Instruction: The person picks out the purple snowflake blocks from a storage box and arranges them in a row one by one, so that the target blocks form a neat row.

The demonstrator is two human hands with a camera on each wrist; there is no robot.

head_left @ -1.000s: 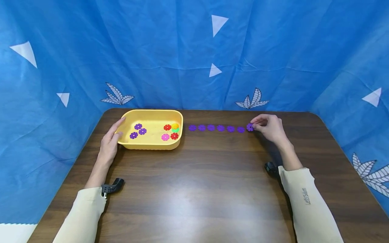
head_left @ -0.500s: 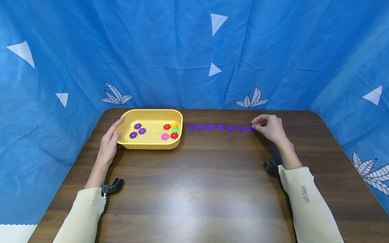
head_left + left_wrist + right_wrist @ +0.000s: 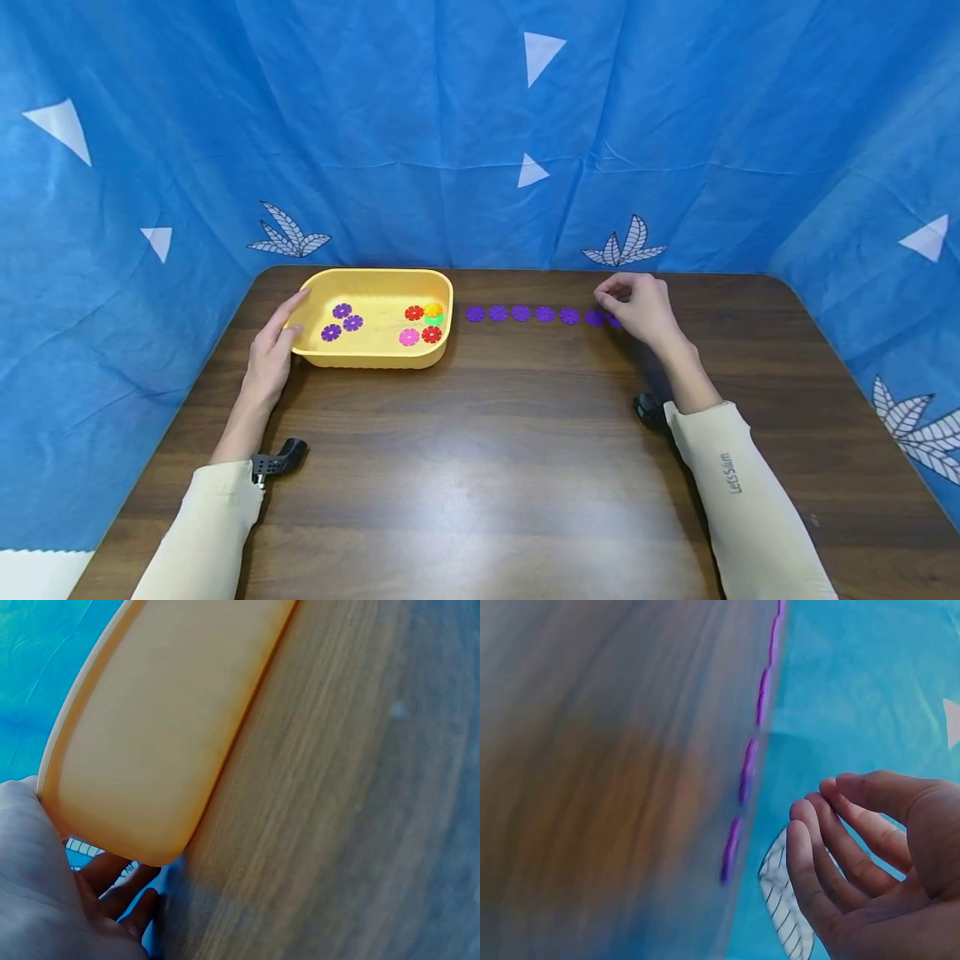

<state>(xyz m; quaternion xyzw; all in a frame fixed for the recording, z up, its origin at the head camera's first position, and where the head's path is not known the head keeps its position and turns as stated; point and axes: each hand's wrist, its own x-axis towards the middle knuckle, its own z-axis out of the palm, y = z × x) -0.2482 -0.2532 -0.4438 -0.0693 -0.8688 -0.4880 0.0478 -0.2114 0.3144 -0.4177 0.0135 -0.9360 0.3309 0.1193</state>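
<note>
My left hand (image 3: 267, 358) grips the left end of a yellow plastic tray (image 3: 375, 362), thumb at the rim and fingers against its outside in the left wrist view (image 3: 112, 907). Inside the tray lie three purple flower-shaped discs (image 3: 332, 332) at the left. A pink disc (image 3: 408, 337), red discs (image 3: 431, 334), a yellow disc (image 3: 433, 310) and a green disc (image 3: 435, 320) lie at the right. Several purple discs (image 3: 521, 313) form a row on the table. My right hand (image 3: 647, 308) hovers over the row's right end, fingers loosely bent around nothing, partly hiding the last disc.
The brown wooden table (image 3: 450, 467) ends at a blue curtain (image 3: 480, 125) with white triangles and leaf prints, which hangs behind and at both sides. A black wrist camera (image 3: 279, 460) sits on the left sleeve; another (image 3: 649, 410) is at the right wrist.
The purple disc pinched by my right hand was lowered flat to the row's right end and let go. That hand has since lifted and shifted left. My left hand and the tray stay put.
</note>
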